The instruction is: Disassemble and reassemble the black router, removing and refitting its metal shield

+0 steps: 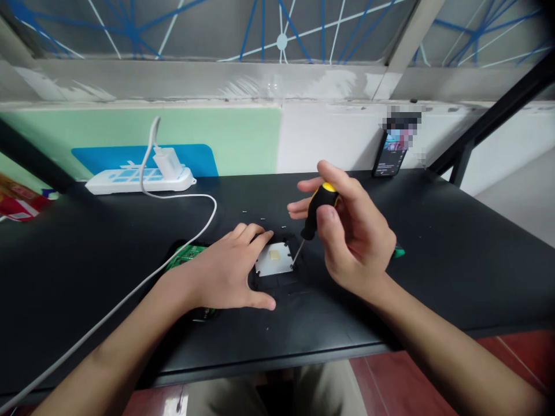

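My right hand [353,231] grips the black and yellow handle of a screwdriver [318,209]. The tool leans, its tip at the right corner of a white plate [277,263] set in a black casing [277,282]. A small yellowish square [274,255] sits on the plate. Spread flat, my left hand [234,266] presses on the left side of the casing, thumb and fingers apart. Beneath that wrist lies a green circuit board [186,255], mostly covered. Beyond the casing are three small screws [262,219] on the black table [338,329].
At the back left stands a white power strip [139,180] with a charger [168,163]; its white cable [208,225] runs across the table under my left side. A phone [390,150] leans on the wall. Behind my right hand shows a green-tipped item [398,252]. A red package [21,199] is far left.
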Tool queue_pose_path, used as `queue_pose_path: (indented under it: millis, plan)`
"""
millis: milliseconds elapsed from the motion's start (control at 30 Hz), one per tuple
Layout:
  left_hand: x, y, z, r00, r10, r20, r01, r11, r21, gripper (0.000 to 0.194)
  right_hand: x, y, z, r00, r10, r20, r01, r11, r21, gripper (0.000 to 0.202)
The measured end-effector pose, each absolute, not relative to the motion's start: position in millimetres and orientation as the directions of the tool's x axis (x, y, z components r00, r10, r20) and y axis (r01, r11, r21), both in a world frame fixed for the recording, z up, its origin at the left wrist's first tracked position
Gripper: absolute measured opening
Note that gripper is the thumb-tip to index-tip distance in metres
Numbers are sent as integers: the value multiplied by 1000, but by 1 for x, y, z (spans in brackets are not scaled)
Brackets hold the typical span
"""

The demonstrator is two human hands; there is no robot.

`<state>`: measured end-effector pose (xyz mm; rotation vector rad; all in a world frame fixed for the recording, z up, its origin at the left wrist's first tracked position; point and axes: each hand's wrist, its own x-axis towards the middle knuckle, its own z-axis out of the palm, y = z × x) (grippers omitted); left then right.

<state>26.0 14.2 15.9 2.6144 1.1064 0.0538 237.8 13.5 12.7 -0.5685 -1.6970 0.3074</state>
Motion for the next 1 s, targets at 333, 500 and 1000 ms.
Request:
queue_pose_path:
  millis: [333,500,1000]
  plan:
    - [27,14,18,699,707,-105,701,-650,292,104,238,17,11,-53,444,894,333,852,-404,32]
    - [26,14,16,700,709,-86,698,-655,289,104,237,11,15,-144,542,828,221,833,-507,38]
    - [26,14,18,701,705,-104,702,-658,273,108,234,12,13,-101,573,814,207,812,-546,38]
